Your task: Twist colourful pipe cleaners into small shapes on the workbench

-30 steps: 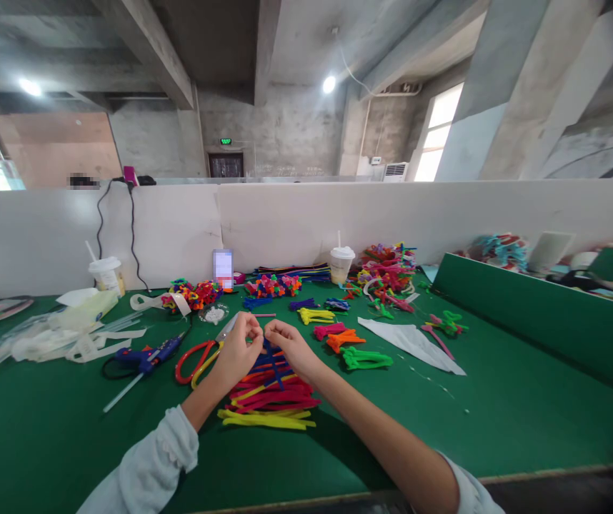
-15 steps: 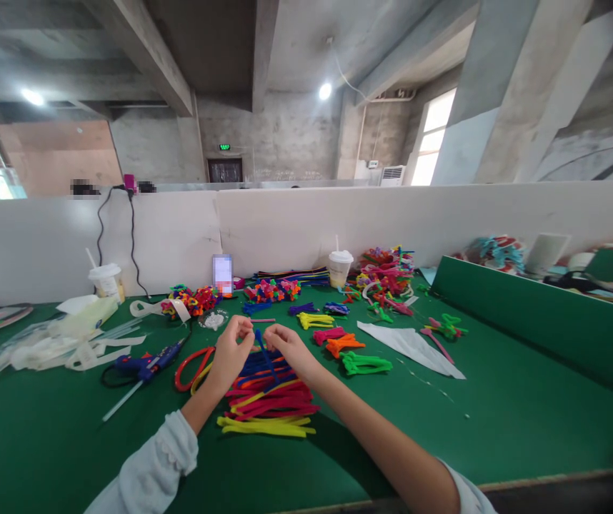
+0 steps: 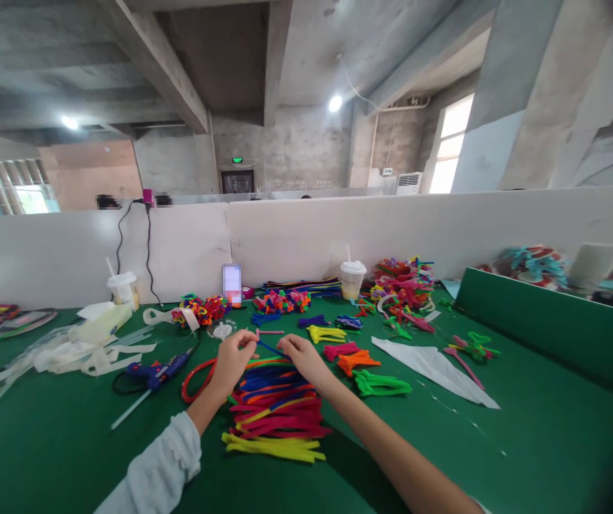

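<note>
A blue pipe cleaner (image 3: 271, 348) is stretched between my two hands, above the far end of a pile of pipe cleaners. My left hand (image 3: 236, 355) pinches one end. The other end sits in the closed fingers of my right hand (image 3: 302, 357). Below them lie loose pipe cleaners in rows: blue and orange, then red ones (image 3: 285, 421), with yellow ones (image 3: 274, 447) nearest me. A short pink pipe cleaner (image 3: 271, 332) shows just beyond my fingers. Red-handled scissors (image 3: 191, 382) lie left of the pile, partly hidden by my left forearm.
Left of the scissors lies a blue glue gun (image 3: 153, 375) with a glue stick. Bundled yellow (image 3: 325, 334), orange (image 3: 357, 362) and green (image 3: 381, 384) pipe cleaners lie right. Lidded cups (image 3: 352, 280) and a phone (image 3: 232, 284) stand behind; a green divider (image 3: 542, 321) edges the right.
The blue pipe cleaner hung down between my hands; now it is drawn out nearly level between them. My view has tilted up and turned slightly left.
</note>
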